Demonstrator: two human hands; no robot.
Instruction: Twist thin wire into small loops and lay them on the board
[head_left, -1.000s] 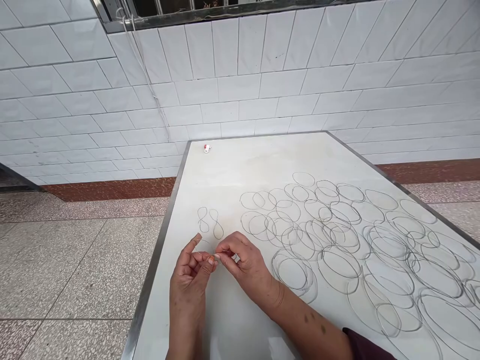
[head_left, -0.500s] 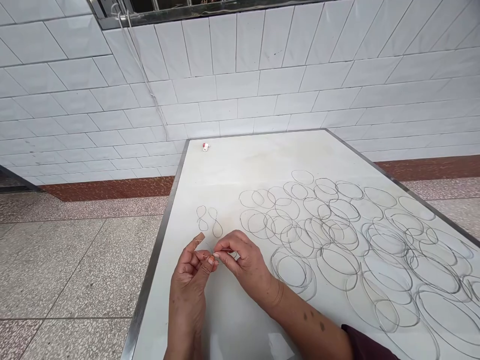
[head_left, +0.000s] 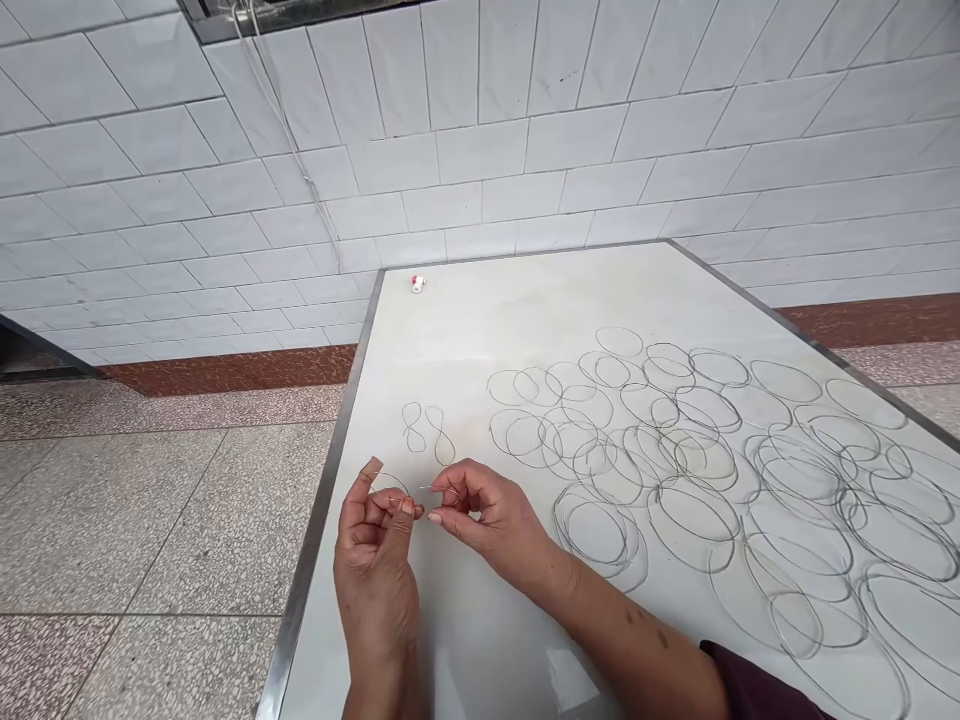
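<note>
Thumb and fingers of my left hand (head_left: 381, 540) pinch a thin wire (head_left: 390, 480) that bends into a loop above them. Just to the right, my right hand (head_left: 484, 510) has its thumb and forefinger apart, with a fine piece of the wire by its curled fingers; whether they grip it is hard to make out. Beyond the hands lie two wire figure-eights, one on the left (head_left: 414, 428) and one on the right (head_left: 440, 436). Several large wire rings (head_left: 596, 530) overlap across the right side of the white table (head_left: 510, 310).
A small red and white object (head_left: 418, 284) sits near the table's far left corner. Behind the table stands a white tiled wall (head_left: 480, 160) with a hanging cord (head_left: 300, 165). Speckled floor (head_left: 187, 520) lies to the left, past the metal table edge (head_left: 319, 510).
My right thumb and forefinger have parted and moved slightly away from my left fingertips. More of the wire loop shows above my left hand. The camera view has shifted a little.
</note>
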